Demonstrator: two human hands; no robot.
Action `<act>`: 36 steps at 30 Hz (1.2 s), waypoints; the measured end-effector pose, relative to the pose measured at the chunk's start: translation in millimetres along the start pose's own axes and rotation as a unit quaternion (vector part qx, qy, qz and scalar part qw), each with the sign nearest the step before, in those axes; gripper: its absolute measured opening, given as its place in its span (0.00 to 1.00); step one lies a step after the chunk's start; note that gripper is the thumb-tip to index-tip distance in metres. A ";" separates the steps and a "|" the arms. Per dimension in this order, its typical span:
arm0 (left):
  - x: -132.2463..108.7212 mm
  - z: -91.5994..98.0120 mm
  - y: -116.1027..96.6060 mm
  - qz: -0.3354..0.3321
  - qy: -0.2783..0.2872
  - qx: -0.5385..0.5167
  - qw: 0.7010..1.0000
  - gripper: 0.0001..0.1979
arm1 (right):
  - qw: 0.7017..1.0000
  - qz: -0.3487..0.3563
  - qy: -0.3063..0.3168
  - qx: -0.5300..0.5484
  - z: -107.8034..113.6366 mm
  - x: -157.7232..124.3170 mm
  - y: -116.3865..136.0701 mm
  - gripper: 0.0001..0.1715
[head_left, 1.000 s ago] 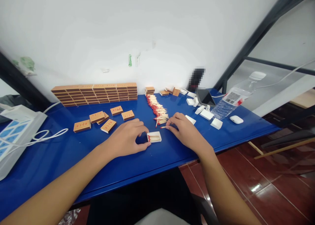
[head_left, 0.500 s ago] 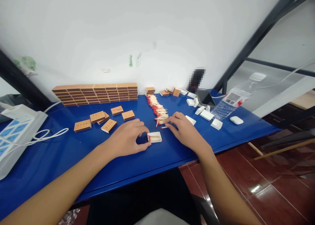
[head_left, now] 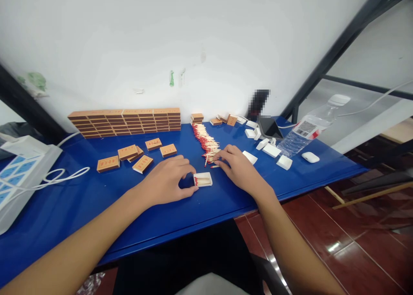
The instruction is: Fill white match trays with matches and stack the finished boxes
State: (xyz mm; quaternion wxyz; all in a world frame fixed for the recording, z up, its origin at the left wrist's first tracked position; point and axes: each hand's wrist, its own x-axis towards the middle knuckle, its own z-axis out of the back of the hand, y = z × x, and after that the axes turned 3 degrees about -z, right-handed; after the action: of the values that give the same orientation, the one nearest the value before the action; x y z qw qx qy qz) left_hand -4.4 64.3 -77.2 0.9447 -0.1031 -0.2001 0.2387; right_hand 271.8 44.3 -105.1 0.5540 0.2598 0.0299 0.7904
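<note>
A small white matchbox tray [head_left: 208, 182] lies on the blue table, with a few red-tipped matches [head_left: 202, 181] inside. My left hand [head_left: 168, 179] is closed on the tray's left end, thumb at the near corner and index finger at the far one. Just beyond the tray, a long pile of loose matches [head_left: 208, 142] runs toward the wall, red heads mostly to the left. My right hand [head_left: 237, 163] is at the pile's near end, fingers curled in with the tips at the matchsticks; any match between them is hidden. A single match [head_left: 214, 166] lies below those fingertips.
Stacked matchboxes [head_left: 129, 123] line the wall at the left. Several loose matchboxes [head_left: 108, 164] lie nearer. To the right are white empty trays [head_left: 271, 150], a phone [head_left: 270, 128], a tilted plastic bottle [head_left: 309, 129] and a white earbud case [head_left: 310, 157]. A power strip [head_left: 29, 174] stands far left.
My right hand has shifted very slightly to the left and away from me along the near end of the match pile. My left hand and the tray stay put.
</note>
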 end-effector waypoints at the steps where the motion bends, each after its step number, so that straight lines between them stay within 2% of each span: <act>1: -0.1 0.0 0.1 0.000 0.000 -0.001 1.000 0.10 | 1.000 0.001 0.002 0.000 -0.4 0.9 -0.3 0.08; 10: 0.1 -0.2 1.9 -0.010 -0.009 0.001 1.000 0.09 | 1.000 0.004 0.009 -0.011 1.2 0.8 3.4 0.08; 24: 0.8 0.4 0.7 -0.001 0.005 -0.001 1.000 0.10 | 0.999 0.018 0.036 -0.025 14.5 -11.5 15.3 0.09; 31: 1.2 0.5 0.5 0.003 0.004 -0.003 1.000 0.10 | 1.000 0.012 0.028 -0.007 11.9 -13.6 10.3 0.05; 36: 0.5 0.1 0.8 -0.001 0.003 -0.006 1.000 0.11 | 0.999 0.013 0.039 0.002 13.6 -14.0 7.2 0.07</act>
State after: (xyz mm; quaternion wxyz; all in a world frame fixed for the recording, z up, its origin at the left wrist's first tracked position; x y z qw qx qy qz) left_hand -4.4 65.3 -77.1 0.9449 -0.1095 -0.1985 0.2362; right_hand 275.2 25.7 -96.2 0.5412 0.2301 0.0496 0.8073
